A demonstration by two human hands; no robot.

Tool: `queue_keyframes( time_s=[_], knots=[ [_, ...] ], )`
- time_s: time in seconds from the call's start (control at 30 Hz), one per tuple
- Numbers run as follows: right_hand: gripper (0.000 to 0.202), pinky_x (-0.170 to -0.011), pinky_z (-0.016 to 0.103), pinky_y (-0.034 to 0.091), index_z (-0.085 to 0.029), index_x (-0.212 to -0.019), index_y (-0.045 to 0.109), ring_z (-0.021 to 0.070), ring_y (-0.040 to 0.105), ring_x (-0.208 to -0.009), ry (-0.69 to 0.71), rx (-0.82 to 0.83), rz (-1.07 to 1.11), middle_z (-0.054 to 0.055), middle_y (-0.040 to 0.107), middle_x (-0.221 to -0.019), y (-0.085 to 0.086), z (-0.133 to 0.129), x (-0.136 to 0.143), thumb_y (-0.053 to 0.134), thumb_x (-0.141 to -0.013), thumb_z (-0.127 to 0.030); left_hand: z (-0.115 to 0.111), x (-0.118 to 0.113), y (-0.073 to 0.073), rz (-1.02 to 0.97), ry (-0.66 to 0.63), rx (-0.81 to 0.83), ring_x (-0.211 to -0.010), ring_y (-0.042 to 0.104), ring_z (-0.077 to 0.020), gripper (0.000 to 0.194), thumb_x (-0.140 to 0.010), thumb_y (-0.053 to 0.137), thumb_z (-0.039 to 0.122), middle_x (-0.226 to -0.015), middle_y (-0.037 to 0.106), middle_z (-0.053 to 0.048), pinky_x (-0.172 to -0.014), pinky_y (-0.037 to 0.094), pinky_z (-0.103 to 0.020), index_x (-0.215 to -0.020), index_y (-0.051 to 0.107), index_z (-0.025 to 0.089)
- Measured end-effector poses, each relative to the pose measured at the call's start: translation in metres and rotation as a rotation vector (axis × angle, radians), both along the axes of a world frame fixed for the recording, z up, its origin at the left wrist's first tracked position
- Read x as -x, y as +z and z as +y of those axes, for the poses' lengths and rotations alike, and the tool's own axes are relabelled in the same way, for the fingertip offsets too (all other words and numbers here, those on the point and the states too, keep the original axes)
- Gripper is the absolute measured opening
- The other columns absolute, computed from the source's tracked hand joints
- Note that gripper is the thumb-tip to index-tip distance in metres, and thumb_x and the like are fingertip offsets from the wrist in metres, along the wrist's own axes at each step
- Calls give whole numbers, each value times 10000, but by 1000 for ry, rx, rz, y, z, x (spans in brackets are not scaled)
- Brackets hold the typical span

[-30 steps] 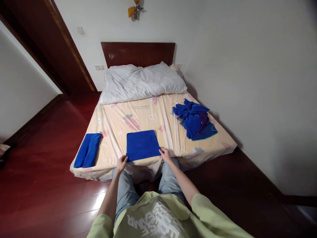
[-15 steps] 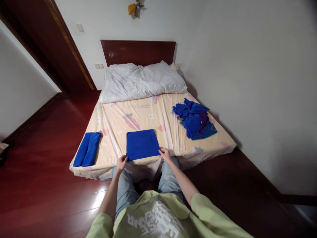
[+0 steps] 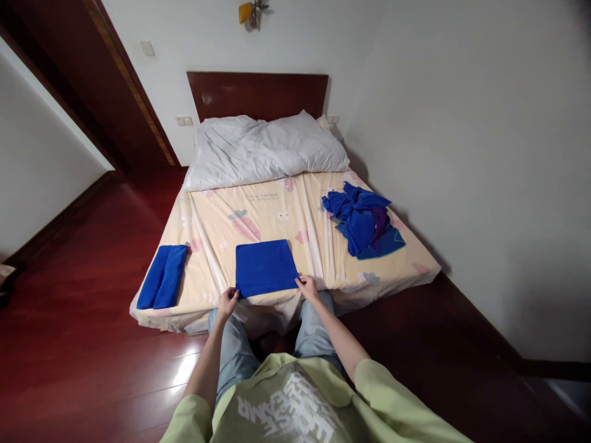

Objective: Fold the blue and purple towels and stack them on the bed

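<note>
A blue cloth [image 3: 266, 266] lies flat as a rough square near the front edge of the bed. My left hand [image 3: 228, 303] pinches its near left corner, and my right hand [image 3: 308, 287] pinches the near right corner. Both hands are closed on the fabric. Off to the left, two narrow folded blue cloths [image 3: 162, 277] lie side by side by the bed's corner. On the right rests a crumpled heap of blue cloths [image 3: 360, 221], with a dark purple piece and a green-edged piece showing in it.
The bed [image 3: 217, 209] has a cream sheet with a carrot print. A bunched white quilt [image 3: 268, 151] lies across its far end, below a dark wooden headboard [image 3: 258, 95]. A white wall [image 3: 471, 154] stands on the right; glossy red-brown floor [image 3: 83, 295] extends on the left.
Almost nothing differs. The view has shifted very slightly, and both hands keep hold of the same cloth corners.
</note>
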State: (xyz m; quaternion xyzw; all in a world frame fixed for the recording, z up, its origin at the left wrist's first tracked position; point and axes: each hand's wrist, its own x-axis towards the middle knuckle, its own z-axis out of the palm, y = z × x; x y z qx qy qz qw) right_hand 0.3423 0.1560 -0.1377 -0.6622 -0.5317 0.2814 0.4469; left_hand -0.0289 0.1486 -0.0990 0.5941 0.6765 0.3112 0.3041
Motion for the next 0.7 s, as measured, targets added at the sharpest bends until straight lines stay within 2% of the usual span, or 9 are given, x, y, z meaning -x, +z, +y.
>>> queue_keyframes(
  time_s=[0.23,0.37,0.47,0.6,0.7],
  knots=[
    [237,-646,310,514,-194,-746,651,206,625,-635,-18,5,-22,62,666,-668,6,-3,1,626,-763,-429,2,-3,-4,16,33,-14,-683,640,-221,336,-784,546,540,-683,676,-37,-671,475,-321,-798,640,218],
    [178,-770,338,541,-202,-903,628,204,617,-760,-21,-97,-139,74,662,-872,11,-9,1,614,-802,-348,0,-3,-3,6,57,-23,-709,659,-222,330,-788,551,539,-727,698,-48,-687,497,-319,-819,628,220],
    [144,-880,358,537,-213,-961,643,218,614,-906,71,-187,-252,100,635,-1022,17,-17,1,547,-858,-247,-2,-3,-2,-17,60,-39,-708,661,-212,325,-786,561,538,-758,704,-46,-689,509,-312,-844,614,223],
    [304,-983,399,516,-234,-1022,722,243,612,-1027,234,-224,-364,110,660,-1070,23,-24,1,457,-911,-136,-4,-4,-4,-49,47,-66,-701,644,-190,320,-774,579,527,-789,693,-33,-700,510,-303,-886,601,228],
    [403,-1058,450,491,-243,-1120,748,260,606,-1126,306,-239,-403,104,691,-1177,24,-24,0,448,-902,-84,-3,-5,-7,-54,47,-70,-681,617,-181,297,-772,576,505,-780,667,-24,-691,502,-304,-887,575,231]
  ],
)
